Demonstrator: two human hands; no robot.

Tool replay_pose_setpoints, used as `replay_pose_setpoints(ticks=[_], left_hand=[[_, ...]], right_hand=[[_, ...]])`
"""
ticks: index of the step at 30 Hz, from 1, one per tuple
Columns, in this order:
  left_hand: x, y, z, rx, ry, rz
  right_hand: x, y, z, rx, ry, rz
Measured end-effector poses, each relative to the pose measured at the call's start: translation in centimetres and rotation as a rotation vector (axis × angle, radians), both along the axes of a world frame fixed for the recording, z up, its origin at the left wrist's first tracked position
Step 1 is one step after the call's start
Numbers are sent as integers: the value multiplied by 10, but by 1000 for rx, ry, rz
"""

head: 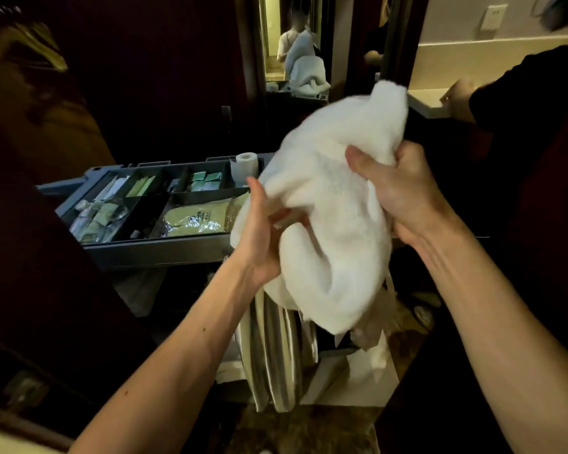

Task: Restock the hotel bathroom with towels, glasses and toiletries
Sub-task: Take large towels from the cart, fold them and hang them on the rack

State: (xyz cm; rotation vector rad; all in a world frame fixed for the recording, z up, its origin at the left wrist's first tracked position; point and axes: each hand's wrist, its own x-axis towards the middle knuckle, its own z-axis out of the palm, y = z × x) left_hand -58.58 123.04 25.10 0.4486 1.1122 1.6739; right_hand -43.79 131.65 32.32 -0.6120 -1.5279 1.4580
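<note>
The left hand (259, 235) grips a bunched white towel (328, 204) at its lower left edge; the right hand (404, 194) clutches its upper right fold. The towel hangs over the right end of the amenity tray (151, 252), near a toilet-paper roll (247, 161); another person's sleeve (525, 93) crowds the right.

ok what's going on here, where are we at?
A person holds a bunched white towel in the air with both bare hands: left grip on its lower left side, right grip clutching its upper right. Behind it is an open cart tray with toiletry packets in compartments and a toilet roll. A second person's hand is at a counter on the right. The towel is not yet set down anywhere.
</note>
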Motion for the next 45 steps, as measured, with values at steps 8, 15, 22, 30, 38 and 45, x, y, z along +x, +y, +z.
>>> replay_pose_setpoints(ticks=[8,15,22,30,38,45], left_hand=[[-46,17,-81,-143,-419,315],[-61,34,-103,-24,-251,111],[-89,34,-79,-91,103,118],[-104,25,-45,45,188,147],[-118,39,-23,154,27,185],[-161,85,53,216,304,176]], right_hand=[[-4,-2,-24,-42,-75,17],[7,31,-50,-131,-128,-176],[30,45,-91,-237,-233,-308],[28,71,-50,14,-130,-581],[7,90,-28,37,-44,-689],[-21,126,5,118,-62,-738]])
